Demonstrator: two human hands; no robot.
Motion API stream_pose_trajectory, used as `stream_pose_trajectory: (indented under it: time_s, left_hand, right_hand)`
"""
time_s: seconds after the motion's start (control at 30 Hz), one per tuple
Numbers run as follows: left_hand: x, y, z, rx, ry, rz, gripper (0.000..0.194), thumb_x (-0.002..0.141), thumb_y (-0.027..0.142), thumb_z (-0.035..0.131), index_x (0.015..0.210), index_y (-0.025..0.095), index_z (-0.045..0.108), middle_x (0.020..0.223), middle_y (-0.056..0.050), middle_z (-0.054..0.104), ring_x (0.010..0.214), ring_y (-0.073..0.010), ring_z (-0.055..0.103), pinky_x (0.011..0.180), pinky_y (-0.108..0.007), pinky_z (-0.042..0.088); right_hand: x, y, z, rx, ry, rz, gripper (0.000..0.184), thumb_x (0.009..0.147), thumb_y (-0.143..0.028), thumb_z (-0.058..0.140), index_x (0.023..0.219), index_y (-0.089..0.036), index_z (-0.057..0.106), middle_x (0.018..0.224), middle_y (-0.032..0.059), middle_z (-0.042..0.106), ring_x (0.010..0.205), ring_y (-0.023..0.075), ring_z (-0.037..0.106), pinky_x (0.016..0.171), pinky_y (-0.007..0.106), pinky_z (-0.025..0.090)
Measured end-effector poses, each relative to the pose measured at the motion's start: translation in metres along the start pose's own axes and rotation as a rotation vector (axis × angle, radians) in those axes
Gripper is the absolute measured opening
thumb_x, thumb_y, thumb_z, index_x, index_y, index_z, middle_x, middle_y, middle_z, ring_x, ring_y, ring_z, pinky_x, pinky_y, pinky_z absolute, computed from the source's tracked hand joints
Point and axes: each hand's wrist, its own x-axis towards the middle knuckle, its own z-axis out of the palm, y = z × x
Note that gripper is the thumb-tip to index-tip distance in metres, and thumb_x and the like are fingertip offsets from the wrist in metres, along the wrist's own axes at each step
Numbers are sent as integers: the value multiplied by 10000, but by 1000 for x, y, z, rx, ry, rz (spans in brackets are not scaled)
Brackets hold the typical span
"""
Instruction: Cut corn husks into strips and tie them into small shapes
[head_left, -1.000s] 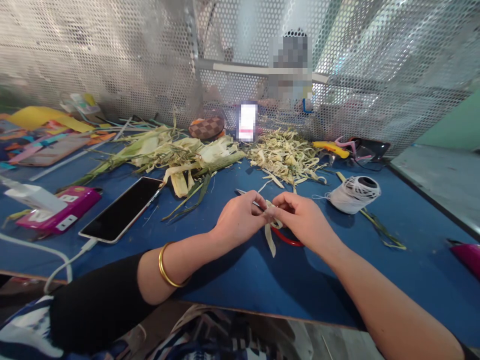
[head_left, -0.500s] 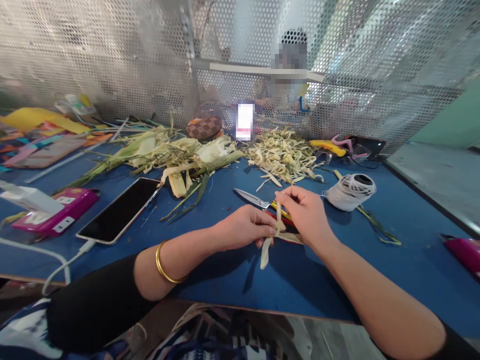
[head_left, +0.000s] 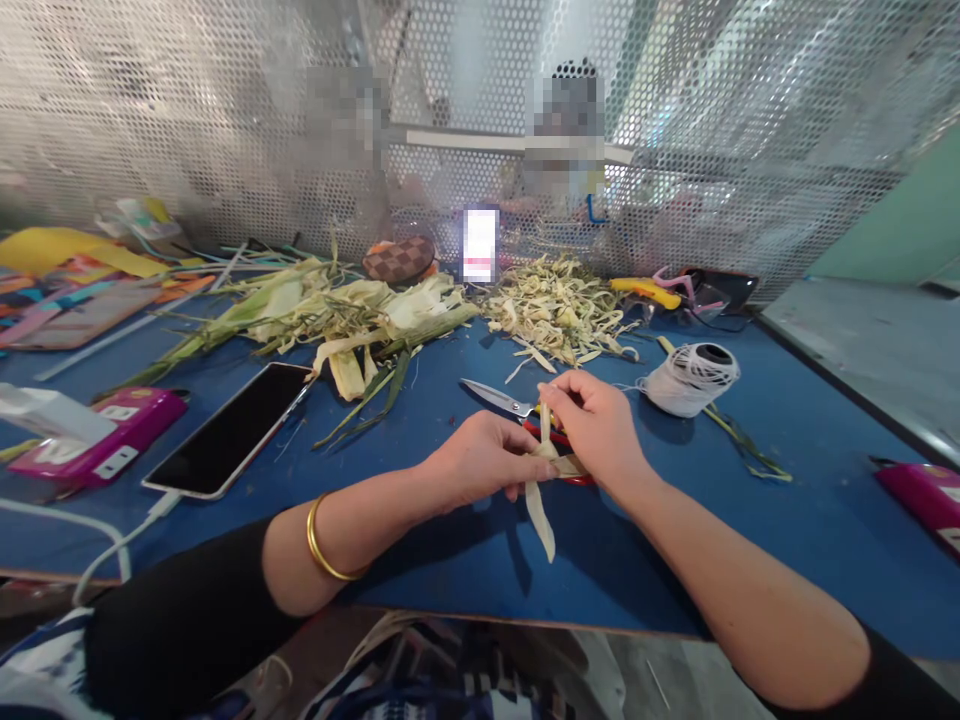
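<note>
My left hand (head_left: 487, 455) pinches a crossed piece of pale corn husk strips (head_left: 541, 515), one end hanging down below the fingers. Closed on the upper end of a strip, my right hand (head_left: 592, 420) sits just to the right and slightly higher. A further end of husk sticks out sideways between the two hands. Under them on the blue table lie scissors (head_left: 496, 398) with red and yellow handles, partly hidden by my hands; the blades point up and left. Behind the hands is a heap of shredded husk strips (head_left: 559, 310).
Whole corn husks (head_left: 352, 310) lie behind left, near a charging phone (head_left: 232, 430) and a magenta power strip (head_left: 112, 450). A white thread spool (head_left: 690, 380) stands at right. A perforated metal screen (head_left: 247, 130) bounds the back, with a brown checkered pouch (head_left: 397, 260) before it.
The hanging husk end has swung and now curves down to the right, showing more length. Both hands keep nearly the same pinch. The whole view has shifted slightly.
</note>
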Motion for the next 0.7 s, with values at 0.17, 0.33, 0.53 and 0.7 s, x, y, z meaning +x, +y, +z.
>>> stream_pose_trajectory:
  time_s: [0.17, 0.33, 0.53, 0.7]
  left_hand:
    - [-1, 0, 2, -5, 13, 6, 149, 695, 273, 650, 621, 153, 700, 447, 20, 537, 402, -72, 447, 414, -179, 289]
    - [1, 3, -2, -94, 184, 16, 177, 714, 276, 655, 594, 147, 678, 461, 25, 536, 400, -63, 441, 442, -183, 345]
    - [4, 6, -11, -125, 178, -48, 149, 715, 261, 681, 639, 134, 696, 493, 33, 552, 392, -55, 445, 456, -191, 386]
    - [3, 8, -12, -165, 105, -96, 112, 706, 207, 682, 622, 134, 692, 513, 26, 587, 379, -50, 458, 463, -194, 412]
  right_hand:
    - [1, 3, 2, 2, 80, -21, 266, 817, -357, 525, 603, -200, 509, 590, -9, 521, 583, 142, 469, 599, 274, 358]
    - [8, 5, -9, -73, -197, -41, 306, 874, -418, 442, 690, -200, 553, 620, -7, 584, 610, 145, 519, 603, 259, 360]
    - [9, 3, -17, -359, -344, -202, 361, 864, -411, 471, 571, -201, 443, 504, -40, 469, 511, 114, 390, 506, 242, 252]
    - [8, 7, -8, -368, -261, -216, 313, 854, -338, 525, 578, -196, 485, 520, -32, 492, 528, 121, 432, 516, 240, 274]
